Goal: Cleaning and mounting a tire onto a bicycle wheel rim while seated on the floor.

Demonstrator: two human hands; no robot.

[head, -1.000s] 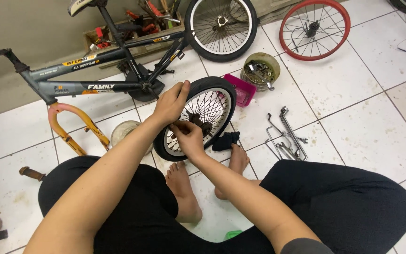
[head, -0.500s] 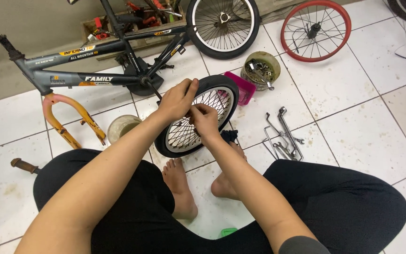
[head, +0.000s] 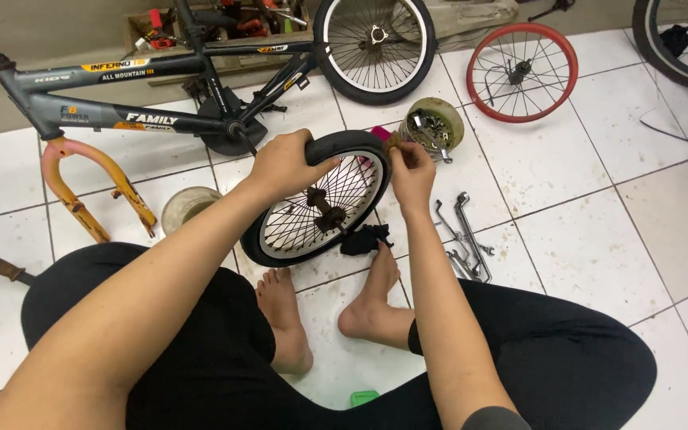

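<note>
The small wheel is standing on its edge on the floor in front of the person's bare feet, leaning a little; it is wearing a smooth black rubber tyre around a pale metal rim, with thin bright spokes running to a dark, grimy hub; the left hand is gripping the top of the tyre, fingers curled over it; the right hand is hovering just beside the tyre's upper right edge, fingertips pinched on a small brownish piece too small to make out; a crumpled black rag is lying against the wheel's lower right side; a loose bunch of shiny metal spanners is lying to the right of the wheel; a round tub of metal bits is sitting beyond the wheel, and a red-rimmed bare wheel is lying farther off on that side; a grey bicycle frame is lying beyond the wheel to the left, with a scuffed orange fork beside it; compared with half a second ago, the right hand is drawn away from the spokes and hub and out past the tyre, while the left hand is keeping its hold on top; the floor is glossy white tile with dark grout lines, smudged with dirt near the feet.
</note>
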